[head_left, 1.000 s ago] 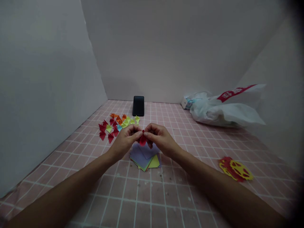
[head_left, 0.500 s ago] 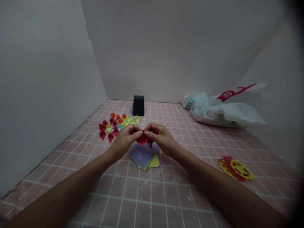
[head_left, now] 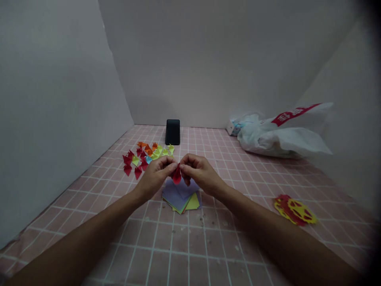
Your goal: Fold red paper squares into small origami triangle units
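A folded piece of red paper [head_left: 176,176] hangs between my two hands, above a fanned stack of coloured paper sheets [head_left: 175,195] with purple on top. My left hand [head_left: 156,173] pinches it from the left, thumb against fingers. From the other side, the thumb and fingertips of my right hand [head_left: 200,171] close on its upper edge. My fingers hide the top of the fold. Just beyond my left hand lie several small folded paper pieces [head_left: 137,172] in red, orange, yellow and blue.
A black phone [head_left: 173,132] leans upright near the back wall. At the back right, a white plastic bag [head_left: 276,141] lies beside a small box [head_left: 233,128]. Red and yellow paper cut-outs [head_left: 295,209] rest at the right on the pink tiled-pattern surface [head_left: 190,242].
The red paper has shifted slightly left and shows a little more of its face. Both hands keep their pinch on it, and the view has moved very slightly.
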A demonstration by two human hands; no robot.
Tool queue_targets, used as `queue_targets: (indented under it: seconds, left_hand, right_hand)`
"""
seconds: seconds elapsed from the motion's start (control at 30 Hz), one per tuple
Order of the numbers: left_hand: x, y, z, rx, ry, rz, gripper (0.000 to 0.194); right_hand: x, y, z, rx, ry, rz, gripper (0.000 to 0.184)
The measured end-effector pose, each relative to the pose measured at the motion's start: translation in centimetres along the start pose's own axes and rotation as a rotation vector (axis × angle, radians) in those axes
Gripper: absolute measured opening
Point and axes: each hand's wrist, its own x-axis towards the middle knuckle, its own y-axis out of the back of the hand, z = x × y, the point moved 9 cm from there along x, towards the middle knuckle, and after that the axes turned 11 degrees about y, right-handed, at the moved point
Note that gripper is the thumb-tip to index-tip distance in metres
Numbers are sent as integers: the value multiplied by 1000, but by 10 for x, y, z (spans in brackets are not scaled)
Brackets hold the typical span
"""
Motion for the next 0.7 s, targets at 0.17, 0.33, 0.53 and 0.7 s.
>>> queue_targets:
  seconds: [0.17, 0.33, 0.53, 0.7]
  left_hand:
    - [0, 1, 0, 12, 6, 21, 16]
    - [0, 1, -3, -1, 14, 17, 16]
    - [1, 1, -2, -6, 14, 17, 17]
    - [0, 0, -1, 9, 21, 34, 16]
  right_hand:
    - [0, 0, 0, -17, 5, 3, 11]
    - [0, 0, 0, -32, 7, -1, 10]
    - [0, 0, -1, -39, 9, -7, 10]
    - [0, 0, 0, -49, 14, -7, 10]
